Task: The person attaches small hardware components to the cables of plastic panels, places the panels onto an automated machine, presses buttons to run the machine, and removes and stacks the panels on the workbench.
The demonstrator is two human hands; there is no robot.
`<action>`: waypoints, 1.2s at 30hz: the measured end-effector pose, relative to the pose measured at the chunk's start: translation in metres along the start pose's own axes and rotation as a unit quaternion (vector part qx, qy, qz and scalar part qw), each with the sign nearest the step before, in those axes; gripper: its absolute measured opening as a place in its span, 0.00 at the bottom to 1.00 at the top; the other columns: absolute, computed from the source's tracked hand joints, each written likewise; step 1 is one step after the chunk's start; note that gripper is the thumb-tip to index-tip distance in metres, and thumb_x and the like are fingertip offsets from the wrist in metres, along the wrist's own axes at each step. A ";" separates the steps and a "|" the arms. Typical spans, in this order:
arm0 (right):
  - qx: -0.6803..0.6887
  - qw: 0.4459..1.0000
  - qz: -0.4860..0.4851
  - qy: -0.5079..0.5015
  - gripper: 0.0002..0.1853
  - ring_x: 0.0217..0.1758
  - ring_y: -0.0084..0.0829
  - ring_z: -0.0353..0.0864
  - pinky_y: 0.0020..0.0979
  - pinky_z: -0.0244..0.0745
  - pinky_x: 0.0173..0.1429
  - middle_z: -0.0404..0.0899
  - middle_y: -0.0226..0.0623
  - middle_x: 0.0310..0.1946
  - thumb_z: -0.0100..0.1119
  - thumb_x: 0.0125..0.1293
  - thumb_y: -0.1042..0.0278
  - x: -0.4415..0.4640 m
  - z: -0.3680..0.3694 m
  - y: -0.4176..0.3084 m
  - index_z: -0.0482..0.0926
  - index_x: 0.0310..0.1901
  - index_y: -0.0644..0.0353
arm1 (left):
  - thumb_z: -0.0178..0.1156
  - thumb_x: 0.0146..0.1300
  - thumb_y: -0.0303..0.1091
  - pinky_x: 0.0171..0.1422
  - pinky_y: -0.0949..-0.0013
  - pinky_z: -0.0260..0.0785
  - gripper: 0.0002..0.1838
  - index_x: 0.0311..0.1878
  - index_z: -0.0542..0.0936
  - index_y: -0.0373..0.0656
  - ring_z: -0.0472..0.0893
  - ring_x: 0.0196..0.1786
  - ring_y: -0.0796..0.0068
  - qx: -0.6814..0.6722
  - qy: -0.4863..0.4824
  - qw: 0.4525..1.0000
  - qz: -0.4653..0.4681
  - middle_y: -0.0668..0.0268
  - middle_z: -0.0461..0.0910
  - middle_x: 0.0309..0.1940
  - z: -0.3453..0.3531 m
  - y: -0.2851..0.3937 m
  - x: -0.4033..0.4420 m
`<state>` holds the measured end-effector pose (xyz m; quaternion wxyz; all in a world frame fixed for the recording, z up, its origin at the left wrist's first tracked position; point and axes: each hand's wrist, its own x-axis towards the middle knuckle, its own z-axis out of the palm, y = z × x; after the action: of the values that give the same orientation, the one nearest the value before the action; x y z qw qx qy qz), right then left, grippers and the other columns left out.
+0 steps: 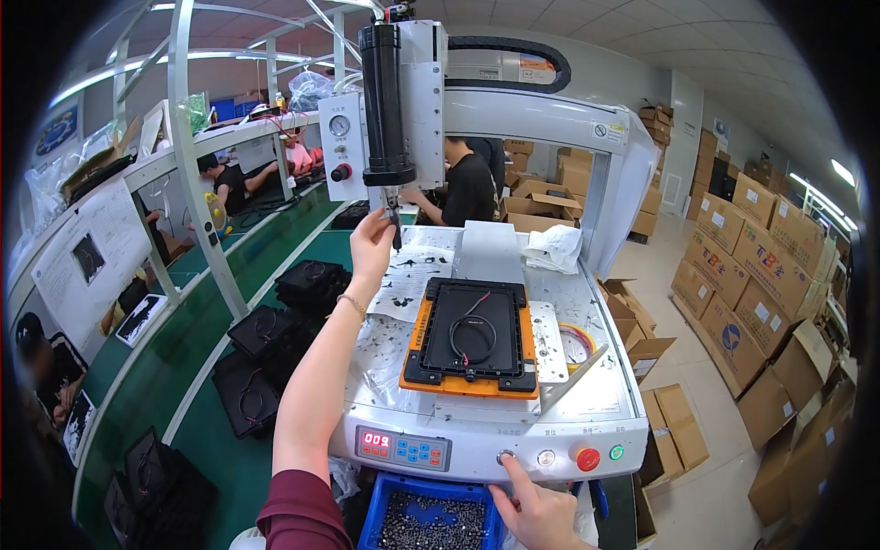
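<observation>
My left hand [372,243] reaches up to the machine's head. Its fingertips pinch the narrow dispensing nozzle [393,203] below a thick black cylinder [383,101]. My right hand [541,515] is at the front panel, index finger stretched onto a round push button [505,456]; it holds nothing. On the machine bed, an orange fixture [417,353] carries a black rectangular panel [445,307] with a coiled black cable [472,339] on top. White paper [417,275] with black smears lies left of the fixture.
A blue bin [374,513] of small metal parts sits below the control panel. A red emergency stop [587,458] is right of the buttons. Stacked black panels [247,394] stand on the green conveyor [197,449]. Cardboard boxes [733,266] fill the right; people [469,188] work beyond.
</observation>
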<state>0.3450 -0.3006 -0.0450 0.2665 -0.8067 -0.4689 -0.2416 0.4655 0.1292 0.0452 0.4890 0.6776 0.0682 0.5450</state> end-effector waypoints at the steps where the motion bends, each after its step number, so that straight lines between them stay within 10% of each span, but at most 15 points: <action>1: 0.002 1.000 -0.001 0.002 0.25 0.10 0.23 0.72 0.27 0.65 0.16 0.74 0.23 0.12 0.70 0.56 0.60 0.000 0.000 0.000 0.80 0.56 0.53 | 0.58 0.62 0.20 0.59 0.73 0.70 0.22 0.61 0.72 0.30 0.82 0.51 0.73 -0.001 0.001 1.000 0.001 0.56 0.83 0.47 0.000 -0.001 0.000; 36: 0.023 1.000 0.008 -0.004 0.24 0.10 0.25 0.73 0.28 0.67 0.17 0.74 0.26 0.10 0.68 0.56 0.63 0.000 0.002 0.002 0.79 0.56 0.54 | 0.58 0.63 0.20 0.55 0.75 0.71 0.22 0.62 0.71 0.30 0.81 0.49 0.76 0.008 -0.019 1.000 -0.003 0.57 0.83 0.48 -0.001 -0.012 0.000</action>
<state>0.3468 -0.3003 -0.0465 0.2852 -0.8049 -0.4691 -0.2251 0.4699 0.1362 0.0363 0.4865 0.6918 0.0653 0.5296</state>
